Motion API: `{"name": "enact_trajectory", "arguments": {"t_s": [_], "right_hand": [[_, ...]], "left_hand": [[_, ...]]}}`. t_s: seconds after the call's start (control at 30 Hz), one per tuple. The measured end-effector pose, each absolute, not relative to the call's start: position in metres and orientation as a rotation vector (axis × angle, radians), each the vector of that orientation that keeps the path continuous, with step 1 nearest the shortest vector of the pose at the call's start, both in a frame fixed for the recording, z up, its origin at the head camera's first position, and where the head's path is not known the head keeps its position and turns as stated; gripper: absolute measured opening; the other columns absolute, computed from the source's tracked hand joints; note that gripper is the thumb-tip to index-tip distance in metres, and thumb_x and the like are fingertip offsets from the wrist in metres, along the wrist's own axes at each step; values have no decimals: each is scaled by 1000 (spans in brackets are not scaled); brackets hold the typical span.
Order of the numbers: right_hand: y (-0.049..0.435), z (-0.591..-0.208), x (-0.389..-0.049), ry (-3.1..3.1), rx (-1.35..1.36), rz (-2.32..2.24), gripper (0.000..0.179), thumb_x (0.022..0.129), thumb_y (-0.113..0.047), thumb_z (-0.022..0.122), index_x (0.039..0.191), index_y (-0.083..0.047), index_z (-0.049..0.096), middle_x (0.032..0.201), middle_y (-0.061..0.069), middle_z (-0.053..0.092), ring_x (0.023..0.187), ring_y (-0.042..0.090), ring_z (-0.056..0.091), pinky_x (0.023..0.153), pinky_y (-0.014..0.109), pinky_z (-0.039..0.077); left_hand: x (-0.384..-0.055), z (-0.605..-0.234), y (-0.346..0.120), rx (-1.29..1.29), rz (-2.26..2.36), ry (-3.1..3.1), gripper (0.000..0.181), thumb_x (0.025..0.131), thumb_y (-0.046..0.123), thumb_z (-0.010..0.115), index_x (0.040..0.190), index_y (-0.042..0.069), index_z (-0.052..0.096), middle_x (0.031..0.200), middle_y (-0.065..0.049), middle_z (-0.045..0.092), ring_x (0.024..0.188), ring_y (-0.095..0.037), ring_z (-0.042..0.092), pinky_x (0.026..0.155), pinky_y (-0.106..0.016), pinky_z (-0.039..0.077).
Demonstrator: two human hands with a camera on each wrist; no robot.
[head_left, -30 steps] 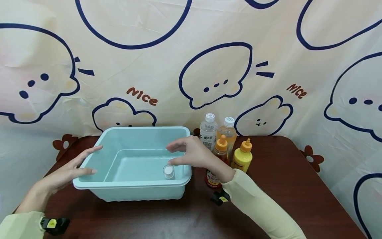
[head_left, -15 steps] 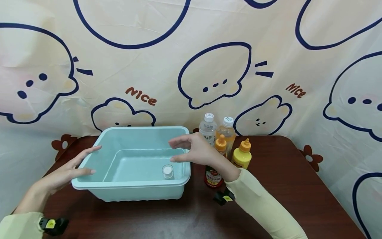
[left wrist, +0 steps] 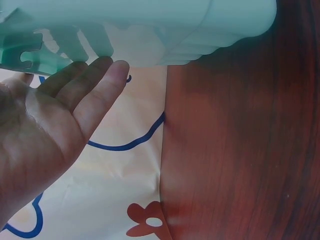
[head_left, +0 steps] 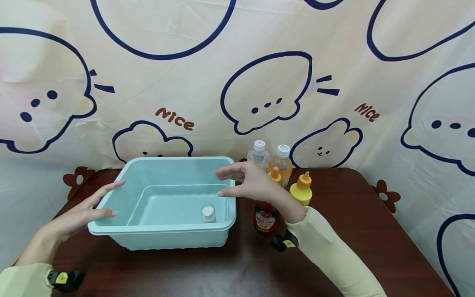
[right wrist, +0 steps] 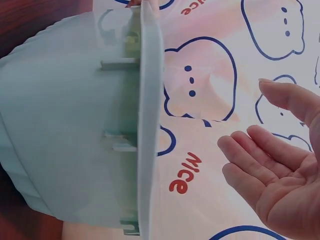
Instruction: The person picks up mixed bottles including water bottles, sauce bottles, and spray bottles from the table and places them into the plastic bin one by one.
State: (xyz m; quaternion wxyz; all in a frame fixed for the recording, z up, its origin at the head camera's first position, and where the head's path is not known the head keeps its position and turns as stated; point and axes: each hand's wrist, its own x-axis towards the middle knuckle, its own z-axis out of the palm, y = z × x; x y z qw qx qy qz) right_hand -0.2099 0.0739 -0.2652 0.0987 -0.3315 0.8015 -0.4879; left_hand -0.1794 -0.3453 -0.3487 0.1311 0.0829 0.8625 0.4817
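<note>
Right hand point(head_left: 252, 183): fingers point(right wrist: 260, 162) are lying straight and loosely spread, thumb apart from them, holding nothing. The hand is hovering above the right rim of the tub, not touching it in the head view; the wrist view shows a clear gap between palm and rim.

Left hand point(head_left: 83, 208): fingers point(left wrist: 87, 85) are lying straight and close together, palm facing the tub's left wall. The fingertips are sitting just at the left rim; whether they are actually touching it cannot be told.

Tub point(head_left: 163, 229): pale blue plastic, rectangular, standing on the left half of the dark wooden table point(head_left: 352, 231), between the two hands.

Small white-capped container point(head_left: 208, 213): standing upright inside the tub, at its front right corner.

Bottles, grouped just right of the tub, toward the table's back edge: clear bottle point(head_left: 258, 153) and orange-drink bottle point(head_left: 283, 160), both white-capped; red-labelled sauce bottle point(head_left: 266, 216) and yellow squeeze bottle point(head_left: 301, 189), both orange-tipped. The right hand and wrist are hiding the middle of the sauce bottle and the lower parts of the two back bottles.

Backdrop: cartoon-print cloth point(head_left: 237, 82).
</note>
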Motion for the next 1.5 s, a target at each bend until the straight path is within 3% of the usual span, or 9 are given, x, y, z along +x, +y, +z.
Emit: {"name": "enact_trajectory", "arguments": {"t_s": [0.83,1.5], "right_hand": [[102,-239,-214,2429,-925,-1556,41,78,-10,70,116,-2,59,114,10,61,108,19,57,91,34,44],[131,-229,-221,2463,-838,-1612,40,80,-8,68,119,-2,57,116,14,60,108,21,57,88,33,46]], "left_hand": [[-181,-348,-348,239,1390,2506,75,87,20,55,145,35,8,141,-32,4,109,-48,38,71,-48,50],[-179,-348,-346,262,1407,2501,75,87,18,54,144,37,8,140,-33,5,107,-44,42,71,-49,50]]}}
